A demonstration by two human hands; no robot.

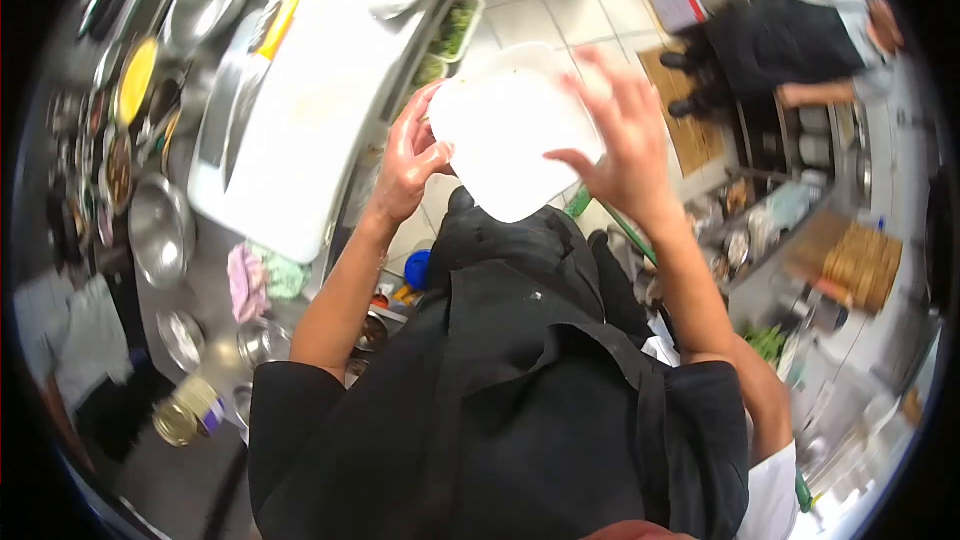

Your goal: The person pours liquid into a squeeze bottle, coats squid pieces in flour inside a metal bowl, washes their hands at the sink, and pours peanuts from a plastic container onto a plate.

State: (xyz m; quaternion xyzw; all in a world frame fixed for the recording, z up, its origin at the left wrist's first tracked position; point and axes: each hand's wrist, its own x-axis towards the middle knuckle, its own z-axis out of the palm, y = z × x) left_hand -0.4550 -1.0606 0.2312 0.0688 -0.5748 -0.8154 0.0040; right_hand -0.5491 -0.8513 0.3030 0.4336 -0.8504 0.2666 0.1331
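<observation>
My left hand (pixel 408 162) grips the left edge of a white, rounded-corner dish (pixel 510 130), thumb on the near side. The dish is held up in front of my apron, and its inside is too bright to make out. Around its right edge is my right hand (pixel 625 135), fingers spread and smeared by motion; whether it touches the dish is unclear. To the left, a large knife with a yellow handle (pixel 280 24) lies on a white cutting board (pixel 290 140).
Metal bowls (pixel 160 230) and a pink cloth (pixel 247 282) lie on the left counter, near a glass jar (pixel 190 410). Containers of chopped greens (pixel 458 28) stand beyond the board. A person in a dark apron (pixel 785 45) is at far right. Another person's arm shows beside my right elbow.
</observation>
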